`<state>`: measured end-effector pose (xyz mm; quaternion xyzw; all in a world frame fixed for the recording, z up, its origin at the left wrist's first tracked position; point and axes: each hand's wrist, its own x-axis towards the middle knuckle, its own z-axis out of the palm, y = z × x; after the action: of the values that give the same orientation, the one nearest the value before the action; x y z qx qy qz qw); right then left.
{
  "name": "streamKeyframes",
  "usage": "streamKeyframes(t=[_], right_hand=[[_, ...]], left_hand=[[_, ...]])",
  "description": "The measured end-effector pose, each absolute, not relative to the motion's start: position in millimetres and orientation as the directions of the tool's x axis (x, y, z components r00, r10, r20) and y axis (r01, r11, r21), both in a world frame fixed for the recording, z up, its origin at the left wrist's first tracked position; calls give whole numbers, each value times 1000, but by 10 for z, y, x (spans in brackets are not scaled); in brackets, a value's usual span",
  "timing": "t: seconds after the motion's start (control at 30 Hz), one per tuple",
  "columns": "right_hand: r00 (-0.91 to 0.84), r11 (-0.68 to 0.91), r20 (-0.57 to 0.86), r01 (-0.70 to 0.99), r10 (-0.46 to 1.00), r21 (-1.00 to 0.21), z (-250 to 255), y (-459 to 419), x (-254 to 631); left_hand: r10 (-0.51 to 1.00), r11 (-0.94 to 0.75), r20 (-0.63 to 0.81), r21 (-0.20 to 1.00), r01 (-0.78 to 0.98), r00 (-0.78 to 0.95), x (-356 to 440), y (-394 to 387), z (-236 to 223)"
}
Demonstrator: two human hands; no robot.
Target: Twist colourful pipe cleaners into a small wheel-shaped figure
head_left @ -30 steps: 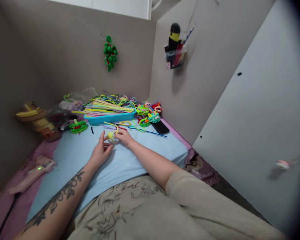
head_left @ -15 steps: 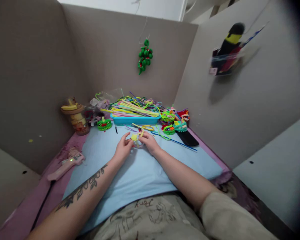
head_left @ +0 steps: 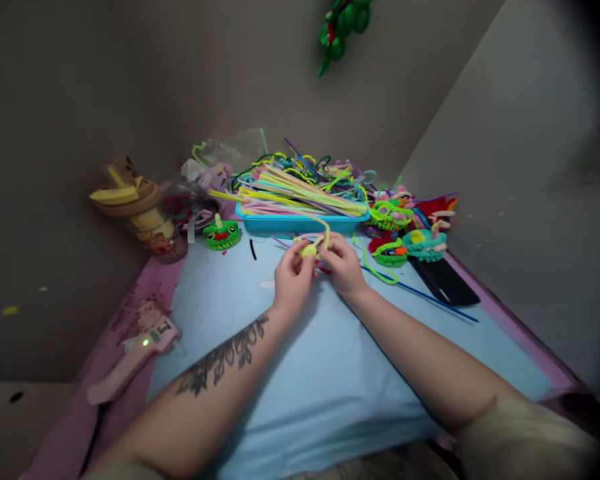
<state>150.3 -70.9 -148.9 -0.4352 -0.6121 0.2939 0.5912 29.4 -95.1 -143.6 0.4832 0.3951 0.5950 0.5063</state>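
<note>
My left hand (head_left: 291,280) and my right hand (head_left: 344,265) meet over the light blue mat (head_left: 300,373), both pinched on a small yellow pipe-cleaner piece (head_left: 310,249). A yellow stem curls up from that piece toward the blue tray (head_left: 300,224). The tray, just behind my hands, is heaped with pipe cleaners (head_left: 300,190) of many colours. My left forearm carries a dark tattoo.
A pink glue gun (head_left: 135,353) with a green light lies at the left on the purple cloth. A yellow-lidded jar (head_left: 133,210) stands at the back left. A green frog figure (head_left: 222,235), finished fuzzy pieces (head_left: 410,240), a black phone (head_left: 445,280) and a blue stem (head_left: 430,300) lie around. Grey walls close in.
The view has swung down and left and moved closer. My hands have lifted the yellow piece off the mat and nearer the blue tray.
</note>
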Motion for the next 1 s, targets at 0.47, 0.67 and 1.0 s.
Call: streamKeyframes(t=[0.47,0.67,1.0], right_hand=[[-92,414,408,63,908,-908,-1544,-880,1582],[-105,446,438,76,893,-892,-1533,-964,1578],[-18,427,427,26,904,-904,-1524,-946,1379]], left_hand=[[960,-235,247,967,-102,131,167,-1211,-1475],[934,-332,331,943,-13,136,64,-1196,-1497],[964,-209,213,977,-40,162,-103,-1271,-1325]])
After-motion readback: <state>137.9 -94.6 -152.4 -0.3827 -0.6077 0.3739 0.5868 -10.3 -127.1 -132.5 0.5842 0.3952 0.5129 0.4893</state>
